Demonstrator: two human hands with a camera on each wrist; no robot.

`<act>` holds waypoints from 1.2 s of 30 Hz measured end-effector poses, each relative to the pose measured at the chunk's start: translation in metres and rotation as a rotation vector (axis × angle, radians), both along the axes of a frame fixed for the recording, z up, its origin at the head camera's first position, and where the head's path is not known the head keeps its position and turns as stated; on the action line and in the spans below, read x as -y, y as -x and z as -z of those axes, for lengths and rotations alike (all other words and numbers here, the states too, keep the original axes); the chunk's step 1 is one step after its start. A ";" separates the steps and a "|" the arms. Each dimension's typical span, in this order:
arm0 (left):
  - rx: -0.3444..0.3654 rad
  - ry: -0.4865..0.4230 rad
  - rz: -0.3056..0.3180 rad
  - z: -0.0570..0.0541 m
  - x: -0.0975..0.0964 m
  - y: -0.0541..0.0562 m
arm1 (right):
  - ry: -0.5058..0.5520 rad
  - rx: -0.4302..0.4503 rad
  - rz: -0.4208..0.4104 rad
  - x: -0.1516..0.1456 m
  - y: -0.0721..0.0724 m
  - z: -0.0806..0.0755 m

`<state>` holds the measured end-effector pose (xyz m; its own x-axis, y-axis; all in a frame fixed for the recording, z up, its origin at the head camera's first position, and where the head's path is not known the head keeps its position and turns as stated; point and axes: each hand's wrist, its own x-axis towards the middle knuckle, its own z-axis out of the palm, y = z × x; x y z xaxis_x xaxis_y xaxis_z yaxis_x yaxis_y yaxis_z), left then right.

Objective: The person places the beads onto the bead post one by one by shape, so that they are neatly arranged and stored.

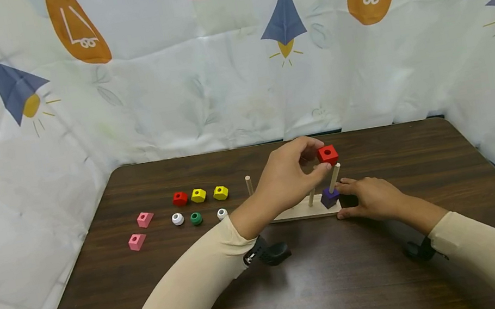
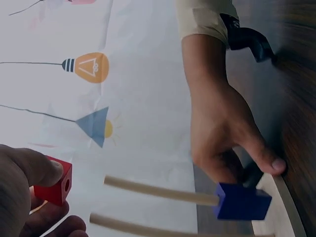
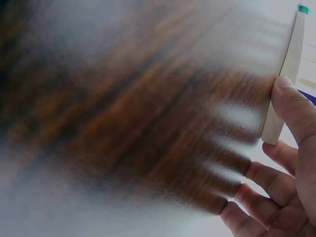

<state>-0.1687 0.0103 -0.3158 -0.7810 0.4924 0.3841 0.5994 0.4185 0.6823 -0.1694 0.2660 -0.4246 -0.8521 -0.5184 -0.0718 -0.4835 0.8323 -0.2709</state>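
Up in the air, the left hand pinches a red block with a hole through it, between thumb and fingers. The block is close over the top of the rightmost peg of a wooden peg board. A purple block sits at the foot of that peg. Around the board's right end, the right hand has its thumb on the front edge and its fingers at the end and behind. The left forearm and hand hide part of the board in the head view.
Left of the board lie another red block, yellow blocks, white beads and a green bead. Pink blocks are further left. A patterned curtain hangs behind the dark wooden table.
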 end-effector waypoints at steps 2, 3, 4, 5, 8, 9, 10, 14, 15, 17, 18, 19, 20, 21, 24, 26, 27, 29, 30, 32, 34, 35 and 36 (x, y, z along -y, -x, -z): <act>0.003 -0.006 -0.003 -0.001 -0.005 -0.001 | 0.003 0.004 0.002 0.000 0.000 0.000; 0.006 -0.008 -0.003 0.000 -0.007 -0.001 | 0.004 0.008 0.003 0.000 0.000 0.000; 0.008 -0.007 -0.005 0.000 -0.009 -0.001 | 0.006 0.012 0.005 0.000 0.000 0.000; 0.012 -0.005 -0.009 0.000 -0.010 -0.002 | 0.006 0.017 0.008 0.000 0.000 -0.001; 0.030 -0.004 -0.018 0.002 -0.016 -0.003 | 0.005 0.031 0.010 -0.001 0.000 -0.001; 0.037 -0.003 -0.023 0.003 -0.017 -0.004 | 0.004 0.032 0.009 -0.001 0.000 -0.001; 0.043 0.000 -0.030 0.003 -0.019 -0.005 | 0.002 0.031 0.007 -0.001 0.000 -0.001; 0.050 0.005 -0.057 0.005 -0.027 -0.009 | 0.000 0.022 -0.003 -0.002 0.000 0.000; 0.053 0.003 -0.066 0.005 -0.029 -0.011 | 0.001 0.019 -0.004 -0.002 -0.001 0.000; 0.057 0.000 -0.083 0.007 -0.033 -0.013 | 0.006 0.014 -0.005 -0.002 -0.001 0.000; 0.065 -0.002 -0.092 0.009 -0.034 -0.014 | 0.009 0.012 -0.007 -0.002 -0.001 0.000; 0.074 -0.007 -0.101 0.010 -0.036 -0.015 | 0.011 0.011 -0.007 -0.002 -0.002 0.000; 0.085 -0.014 -0.109 0.012 -0.037 -0.015 | 0.015 0.010 -0.009 -0.002 -0.002 0.000; 0.093 -0.023 -0.118 0.015 -0.038 -0.016 | 0.018 0.010 -0.009 -0.001 -0.002 0.000; 0.091 -0.046 -0.151 0.022 -0.039 -0.016 | 0.023 0.015 -0.011 -0.001 -0.002 -0.001; 0.072 -0.065 -0.171 0.025 -0.040 -0.016 | 0.024 0.019 -0.011 0.000 -0.001 -0.001; 0.061 -0.072 -0.180 0.026 -0.040 -0.016 | 0.023 0.020 -0.011 0.000 -0.001 -0.001; 0.043 -0.080 -0.189 0.028 -0.041 -0.016 | 0.021 0.020 -0.008 0.000 -0.001 -0.002; 0.037 -0.083 -0.192 0.029 -0.041 -0.017 | 0.020 0.019 -0.007 -0.001 -0.001 -0.002; 0.027 -0.087 -0.197 0.029 -0.042 -0.017 | 0.020 0.019 -0.008 -0.001 -0.001 -0.001; 0.020 -0.088 -0.206 0.029 -0.043 -0.018 | 0.020 0.018 -0.009 -0.001 -0.001 -0.001; 0.017 -0.087 -0.213 0.029 -0.043 -0.018 | 0.020 0.018 -0.010 -0.001 -0.001 -0.001; 0.015 -0.086 -0.219 0.029 -0.043 -0.018 | 0.020 0.018 -0.010 -0.001 -0.001 -0.001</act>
<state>-0.1506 0.0538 -0.3450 -0.8714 0.2769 0.4049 0.4904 0.4770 0.7293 -0.1683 0.2670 -0.4240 -0.8456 -0.5284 -0.0763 -0.4868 0.8218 -0.2960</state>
